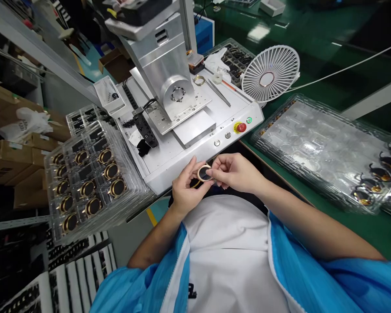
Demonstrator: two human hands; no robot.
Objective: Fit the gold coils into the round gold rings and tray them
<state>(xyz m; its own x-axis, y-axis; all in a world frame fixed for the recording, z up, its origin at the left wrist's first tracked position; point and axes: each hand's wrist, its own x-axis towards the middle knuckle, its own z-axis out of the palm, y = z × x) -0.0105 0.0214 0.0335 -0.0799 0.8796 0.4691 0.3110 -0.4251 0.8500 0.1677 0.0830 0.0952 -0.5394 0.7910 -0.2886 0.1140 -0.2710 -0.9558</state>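
Observation:
Between my two hands, close to my chest, is a round watch case [204, 173] with a gold rim and a dark face. My left hand [186, 187] grips its left side, thumb below and fingers above. The thumb and fingers of my right hand [230, 171] pinch its right edge. A yellowish strip shows under the case by my left fingers; I cannot make out what it is. Just beyond my hands stands the front edge of a white machine [179, 167] with a metal fixture [177, 93].
A stack of clear trays [94, 174] with gold-rimmed watch cases stands at left. More clear trays [319, 148] with small parts lie at right. A white fan [270, 74], tweezers [219, 92], a gold ring [199, 80] and a red stop button [241, 127] are beyond.

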